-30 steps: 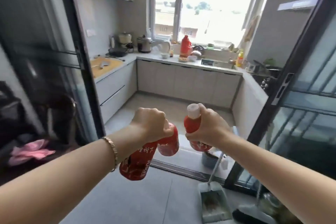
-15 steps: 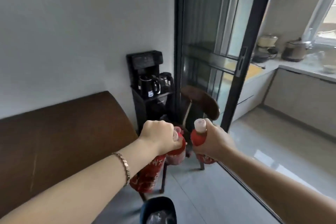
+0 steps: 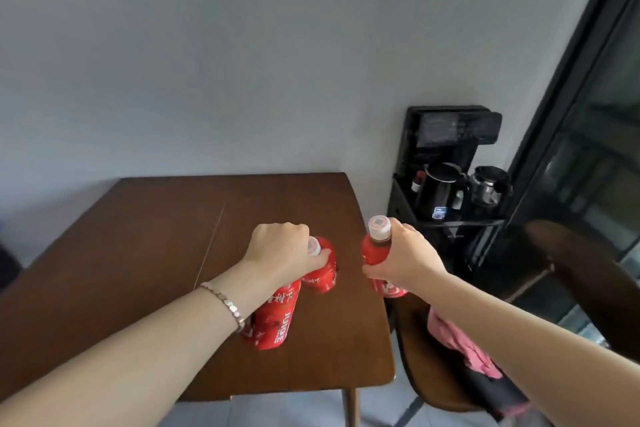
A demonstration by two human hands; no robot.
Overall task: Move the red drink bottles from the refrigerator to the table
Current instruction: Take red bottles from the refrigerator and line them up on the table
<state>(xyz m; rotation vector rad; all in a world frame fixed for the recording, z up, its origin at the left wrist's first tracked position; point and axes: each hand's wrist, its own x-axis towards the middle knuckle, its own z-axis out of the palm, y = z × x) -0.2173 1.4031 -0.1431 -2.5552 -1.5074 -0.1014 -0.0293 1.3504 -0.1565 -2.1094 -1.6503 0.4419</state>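
My left hand (image 3: pixel 282 255) grips the tops of two red drink bottles above the brown wooden table (image 3: pixel 145 253). One red bottle (image 3: pixel 273 319) hangs tilted toward me with its label showing. The second red bottle (image 3: pixel 322 269) hangs beside it, its white cap peeking past my fingers. My right hand (image 3: pixel 403 258) holds a third red bottle (image 3: pixel 375 248) by the neck, upright, white cap on top, over the table's right edge. Whether any bottle touches the tabletop I cannot tell.
A black stand with a drink machine (image 3: pixel 450 135), a black kettle (image 3: pixel 441 191) and a glass pot (image 3: pixel 488 184) sits right of the table. A brown chair (image 3: pixel 429 371) with pink cloth (image 3: pixel 460 343) is at the table's right side. A dark-framed glass door (image 3: pixel 588 114) stands at far right.
The view has swung left from the kitchen doorway to the table. Both hands have carried the bottles over the tabletop and its right edge, grips unchanged.
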